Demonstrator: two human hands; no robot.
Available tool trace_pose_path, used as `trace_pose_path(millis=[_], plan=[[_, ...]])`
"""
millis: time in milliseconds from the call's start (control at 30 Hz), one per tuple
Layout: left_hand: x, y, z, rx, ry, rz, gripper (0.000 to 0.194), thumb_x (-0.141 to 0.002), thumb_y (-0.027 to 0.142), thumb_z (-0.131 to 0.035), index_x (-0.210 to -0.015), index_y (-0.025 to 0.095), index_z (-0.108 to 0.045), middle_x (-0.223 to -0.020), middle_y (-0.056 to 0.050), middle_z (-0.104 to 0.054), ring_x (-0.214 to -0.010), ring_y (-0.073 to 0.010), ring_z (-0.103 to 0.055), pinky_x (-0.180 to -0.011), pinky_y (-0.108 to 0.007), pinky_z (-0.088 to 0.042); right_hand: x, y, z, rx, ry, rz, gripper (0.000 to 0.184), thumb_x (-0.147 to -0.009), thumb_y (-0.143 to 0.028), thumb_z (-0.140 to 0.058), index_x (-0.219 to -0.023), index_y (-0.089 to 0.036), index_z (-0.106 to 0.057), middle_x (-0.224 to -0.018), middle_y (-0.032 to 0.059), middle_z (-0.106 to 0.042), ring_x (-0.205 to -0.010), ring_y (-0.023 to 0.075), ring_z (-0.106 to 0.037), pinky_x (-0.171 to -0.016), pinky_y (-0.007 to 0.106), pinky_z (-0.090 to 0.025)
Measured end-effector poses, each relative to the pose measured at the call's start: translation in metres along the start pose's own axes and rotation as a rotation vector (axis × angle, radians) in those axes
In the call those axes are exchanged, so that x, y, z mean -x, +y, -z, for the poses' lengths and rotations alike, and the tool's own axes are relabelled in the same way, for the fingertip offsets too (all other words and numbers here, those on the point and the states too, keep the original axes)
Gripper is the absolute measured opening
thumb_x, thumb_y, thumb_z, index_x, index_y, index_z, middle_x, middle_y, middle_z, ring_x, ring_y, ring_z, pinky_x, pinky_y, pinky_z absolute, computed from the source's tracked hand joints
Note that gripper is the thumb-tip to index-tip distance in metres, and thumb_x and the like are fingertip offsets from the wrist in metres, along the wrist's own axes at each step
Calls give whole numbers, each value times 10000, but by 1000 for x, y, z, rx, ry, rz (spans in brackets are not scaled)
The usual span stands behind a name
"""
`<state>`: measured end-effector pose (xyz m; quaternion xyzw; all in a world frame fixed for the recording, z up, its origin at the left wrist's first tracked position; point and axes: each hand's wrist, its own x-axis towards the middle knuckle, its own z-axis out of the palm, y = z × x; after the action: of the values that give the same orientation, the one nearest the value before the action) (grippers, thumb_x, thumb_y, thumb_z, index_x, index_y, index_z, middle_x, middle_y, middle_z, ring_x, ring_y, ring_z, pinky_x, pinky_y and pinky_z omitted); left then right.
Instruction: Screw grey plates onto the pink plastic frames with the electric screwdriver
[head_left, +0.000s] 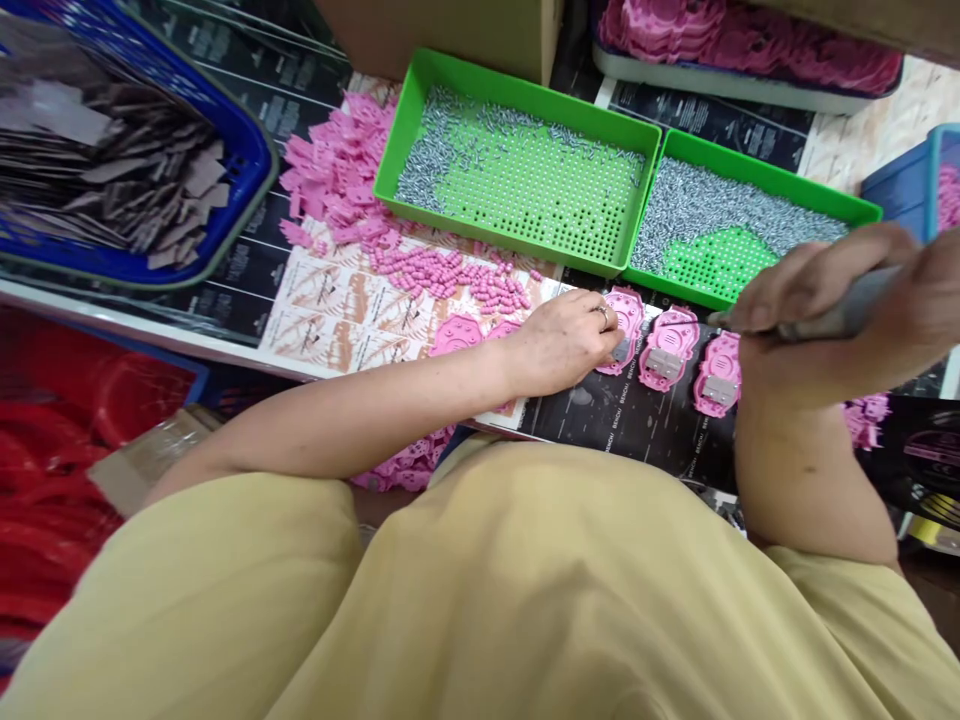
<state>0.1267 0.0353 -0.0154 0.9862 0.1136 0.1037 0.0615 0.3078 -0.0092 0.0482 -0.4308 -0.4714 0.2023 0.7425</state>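
My left hand (pixel 566 340), a ring on one finger, has its fingers closed at a pink plastic casing (pixel 626 318) with a grey metal plate at its lower end. Two more pink casings lie in a row to its right, the middle casing (pixel 670 348) and the right casing (pixel 720 375), each bearing a metal plate. Raised over the right end of the row, my right hand (pixel 832 300) is wrapped round a grey screwdriver (pixel 847 305). Its thin dark tip points left, near the front edge of the right green tray; the hand is somewhat blurred.
Two green trays, the left tray (pixel 517 245) and the right tray (pixel 757 150), hold small metal screws. Small pink pieces (pixel 450 278) and a heap of pink parts (pixel 341 170) lie left. A blue basket (pixel 259 165) holds flat brownish pieces. Cardboard (pixel 450 35) stands behind.
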Motion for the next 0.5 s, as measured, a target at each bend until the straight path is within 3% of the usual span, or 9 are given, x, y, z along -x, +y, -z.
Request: trace_pose_path(millis=[100, 167, 267, 500], plan=[[-1, 1, 0, -31, -7, -13, 198, -979, 182, -519, -1023, 120, -702, -931, -81, -727, -953, -224, -633, -844, -362, -478, 20, 4, -18, -40, 5, 58, 544, -840, -467, -654, -473, -199, -354, -388, -65, -258, -274, 72, -370, -221, 199, -273], [-3, 2, 0, -62, -10, -15, 215, -992, 177, -492, -1010, 124, -700, -896, -73, -728, -936, -224, -632, -832, -366, -471, 27, 7, -22, -6, -26, 72, 539, -868, -468, -615, -486, -203, -342, -400, -65, -225, -276, 65, -331, -225, 194, -246], [-4, 3, 2, -110, -7, -18, 228, -999, 169, -476, -970, 145, -701, -855, -55, -728, -899, -209, -622, -813, -355, -452, 31, 10, -23, 42, -61, 149, 516, -914, -431, -559, -509, -196, -344, -440, -58, -185, -288, 48, -284, -253, 172, -255], [-2, 2, -1, -162, 52, -28, 197, -980, 180, -507, -928, 165, -696, -847, -36, -724, -877, -198, -611, -794, -351, -427, 31, 16, -21, -61, -176, 235, 387, -961, -269, -497, -578, -213, -493, -469, -52, -229, -307, 41, -329, -289, 149, -298]])
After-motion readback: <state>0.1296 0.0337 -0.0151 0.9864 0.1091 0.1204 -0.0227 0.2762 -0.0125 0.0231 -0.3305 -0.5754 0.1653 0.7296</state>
